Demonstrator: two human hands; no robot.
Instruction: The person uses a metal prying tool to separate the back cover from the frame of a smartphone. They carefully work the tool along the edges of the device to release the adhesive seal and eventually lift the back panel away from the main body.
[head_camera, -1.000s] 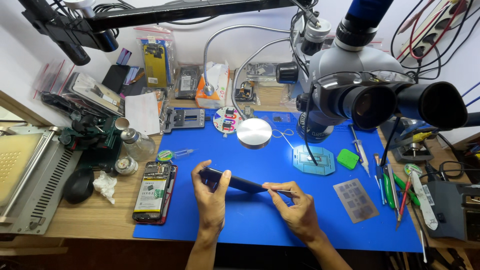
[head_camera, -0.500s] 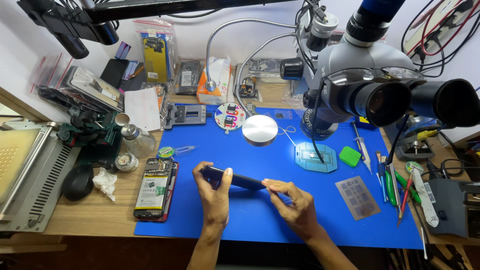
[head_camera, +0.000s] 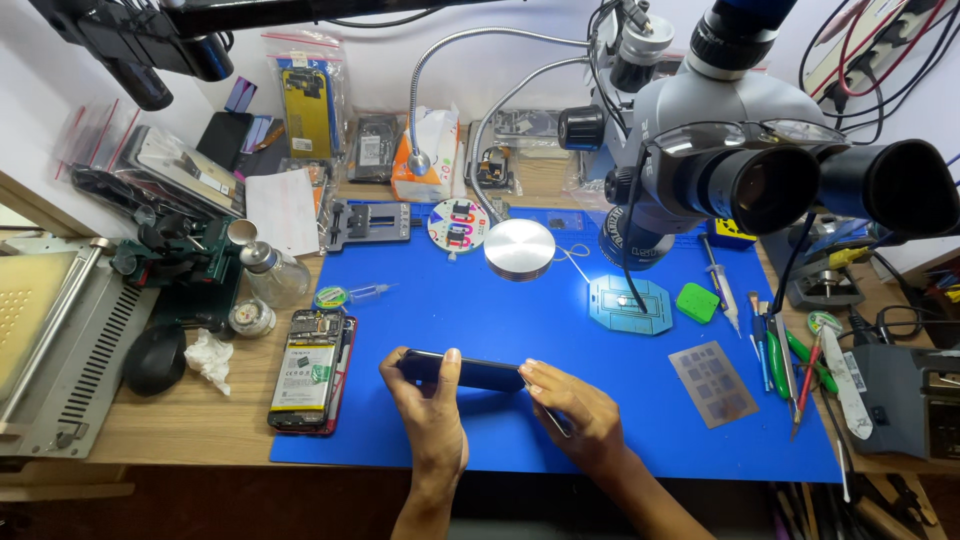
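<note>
A dark phone (head_camera: 470, 373) stands on its long edge above the blue mat (head_camera: 560, 330). My left hand (head_camera: 432, 410) grips its left end, thumb over the top edge. Against the phone's right end rests my right hand (head_camera: 575, 415), which pinches a thin metal tool (head_camera: 553, 420) between its fingers. Left of my hands, an opened phone (head_camera: 312, 370) with its battery and boards exposed lies flat at the mat's left edge.
A large grey microscope (head_camera: 740, 160) hangs over the right of the mat, lighting a teal holder plate (head_camera: 630, 303). A round metal disc (head_camera: 519, 248), a grey stencil (head_camera: 713, 382), tweezers and screwdrivers (head_camera: 790, 350) lie around. A heating machine (head_camera: 50, 340) stands at far left.
My hands and the phone have stayed almost in place. The view has shifted slightly, nothing was let go or picked up.
</note>
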